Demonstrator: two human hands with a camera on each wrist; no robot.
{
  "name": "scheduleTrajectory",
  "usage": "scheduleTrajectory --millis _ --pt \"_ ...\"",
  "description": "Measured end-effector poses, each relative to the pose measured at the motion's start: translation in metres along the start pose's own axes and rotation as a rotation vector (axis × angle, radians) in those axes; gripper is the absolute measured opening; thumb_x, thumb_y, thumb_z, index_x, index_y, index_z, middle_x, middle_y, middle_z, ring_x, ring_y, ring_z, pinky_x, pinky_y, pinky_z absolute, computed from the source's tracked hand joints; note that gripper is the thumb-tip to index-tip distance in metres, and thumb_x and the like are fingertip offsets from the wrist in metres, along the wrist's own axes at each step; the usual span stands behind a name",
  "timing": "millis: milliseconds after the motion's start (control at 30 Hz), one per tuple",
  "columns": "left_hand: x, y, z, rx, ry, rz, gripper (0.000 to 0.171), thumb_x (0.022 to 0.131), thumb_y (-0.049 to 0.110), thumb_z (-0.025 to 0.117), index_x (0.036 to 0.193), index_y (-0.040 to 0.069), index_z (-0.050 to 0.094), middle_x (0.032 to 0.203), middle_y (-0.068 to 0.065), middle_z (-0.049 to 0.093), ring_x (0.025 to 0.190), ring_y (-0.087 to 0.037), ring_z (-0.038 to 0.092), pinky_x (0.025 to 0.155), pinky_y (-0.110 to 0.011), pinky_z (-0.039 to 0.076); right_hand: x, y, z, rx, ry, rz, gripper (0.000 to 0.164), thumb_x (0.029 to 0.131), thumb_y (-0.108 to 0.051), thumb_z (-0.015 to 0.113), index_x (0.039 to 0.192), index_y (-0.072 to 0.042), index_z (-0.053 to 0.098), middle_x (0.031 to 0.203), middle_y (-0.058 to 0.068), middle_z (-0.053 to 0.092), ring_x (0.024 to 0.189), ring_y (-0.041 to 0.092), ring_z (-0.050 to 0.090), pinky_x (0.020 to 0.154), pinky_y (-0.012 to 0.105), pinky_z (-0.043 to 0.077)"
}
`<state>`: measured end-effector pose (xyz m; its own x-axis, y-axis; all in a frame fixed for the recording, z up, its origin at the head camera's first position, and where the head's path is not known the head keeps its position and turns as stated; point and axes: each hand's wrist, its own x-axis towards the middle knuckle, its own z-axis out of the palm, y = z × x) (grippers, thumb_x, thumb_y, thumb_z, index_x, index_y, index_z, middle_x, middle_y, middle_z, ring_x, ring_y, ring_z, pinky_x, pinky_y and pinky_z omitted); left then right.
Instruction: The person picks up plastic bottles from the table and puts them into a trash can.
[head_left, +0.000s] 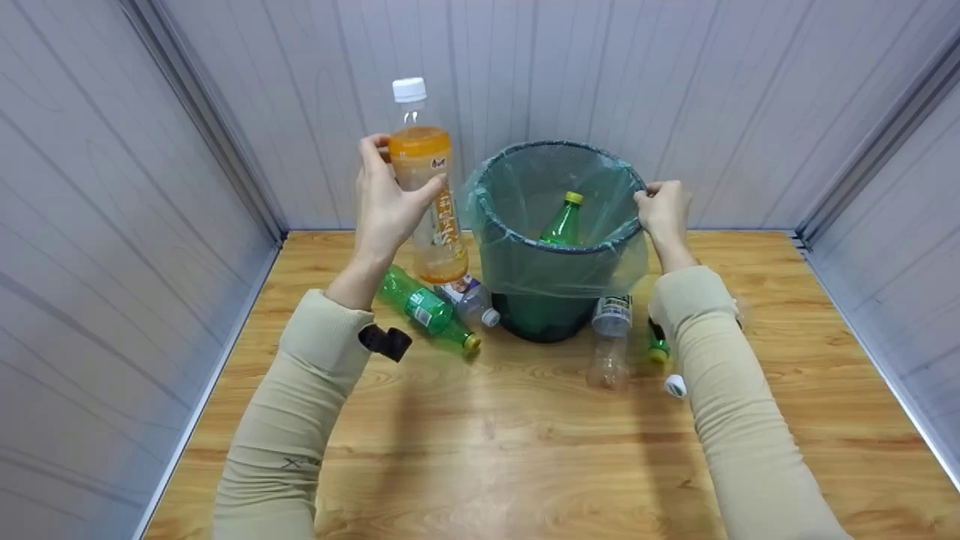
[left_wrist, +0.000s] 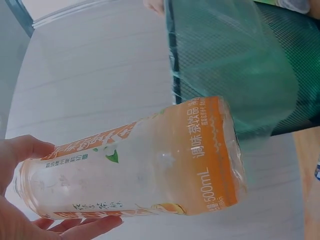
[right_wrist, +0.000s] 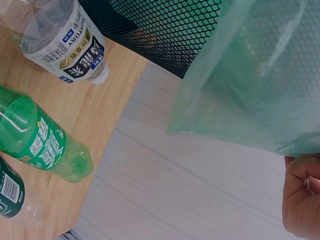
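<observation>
My left hand [head_left: 391, 201] grips an upright, orange-labelled plastic bottle [head_left: 421, 169] with a white cap, raised left of the bin. In the left wrist view the clear bottle [left_wrist: 145, 170] looks empty, thumb and fingers round its upper part. My right hand [head_left: 666, 214] pinches the right rim of a dark mesh trash bin [head_left: 517, 315] and its green bag [head_left: 525, 266]. That hand [right_wrist: 302, 195] shows at the edge of the right wrist view. Inside the bin a green bottle [head_left: 564, 223] with a yellow cap leans.
Left of the bin lie a green bottle [head_left: 426, 307] and a small clear bottle [head_left: 472, 300]. On its right are a clear labelled bottle [head_left: 612, 330], a green bottle [right_wrist: 45, 140] and a dark-green-labelled bottle [right_wrist: 11, 187]. Grey panel walls [head_left: 480, 67] border the wooden surface [head_left: 480, 442].
</observation>
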<state>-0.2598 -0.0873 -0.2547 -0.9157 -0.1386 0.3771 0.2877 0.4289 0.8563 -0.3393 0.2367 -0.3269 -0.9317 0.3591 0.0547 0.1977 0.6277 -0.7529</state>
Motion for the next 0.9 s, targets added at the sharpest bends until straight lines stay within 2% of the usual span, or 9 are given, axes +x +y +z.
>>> scheduleTrajectory --millis 100,400,633,833,900 --pt "0.002 0.010 0.002 -0.001 -0.005 0.021 0.062 0.075 0.013 0.069 0.121 0.004 0.029 0.116 -0.012 0.045 0.102 -0.019 0.047 0.082 -0.029 0.043 0.001 0.000 -0.002 0.002 -0.016 0.002 0.032 0.091 -0.012 0.043 0.116 0.000 0.058 0.112 0.016 0.057 0.095 0.024 0.053 0.078 0.034 0.043" --pt "0.008 0.035 0.014 0.003 -0.005 0.087 0.062 0.076 0.019 0.069 0.121 0.005 0.029 0.116 -0.010 0.045 0.104 -0.016 0.045 0.082 -0.026 0.042 0.000 0.001 -0.002 0.011 -0.020 0.006 0.030 0.091 -0.011 0.042 0.112 0.000 0.060 0.108 0.016 0.058 0.079 0.018 0.048 0.067 0.029 0.039" --pt "0.014 0.046 0.028 -0.042 0.004 0.118 0.062 0.076 0.017 0.068 0.122 0.005 0.027 0.117 -0.010 0.043 0.105 -0.016 0.045 0.084 -0.024 0.040 0.001 0.002 -0.002 0.002 -0.003 -0.007 0.031 0.090 -0.012 0.043 0.113 0.001 0.060 0.109 0.016 0.058 0.087 0.020 0.050 0.077 0.033 0.042" --pt "0.020 0.051 0.042 -0.067 0.017 0.122 0.063 0.077 0.017 0.068 0.123 0.005 0.026 0.119 -0.010 0.041 0.107 -0.017 0.044 0.086 -0.023 0.039 -0.001 0.003 -0.002 0.005 -0.012 -0.009 0.030 0.091 -0.011 0.042 0.111 0.001 0.060 0.107 0.016 0.058 0.087 0.022 0.050 0.077 0.034 0.041" --pt "0.022 0.051 0.046 -0.075 0.032 0.147 0.063 0.077 0.016 0.068 0.123 0.004 0.026 0.118 -0.011 0.041 0.107 -0.018 0.044 0.086 -0.023 0.039 -0.001 0.003 -0.002 0.004 -0.008 -0.010 0.030 0.091 -0.011 0.043 0.113 0.001 0.060 0.110 0.017 0.058 0.093 0.024 0.051 0.080 0.035 0.041"
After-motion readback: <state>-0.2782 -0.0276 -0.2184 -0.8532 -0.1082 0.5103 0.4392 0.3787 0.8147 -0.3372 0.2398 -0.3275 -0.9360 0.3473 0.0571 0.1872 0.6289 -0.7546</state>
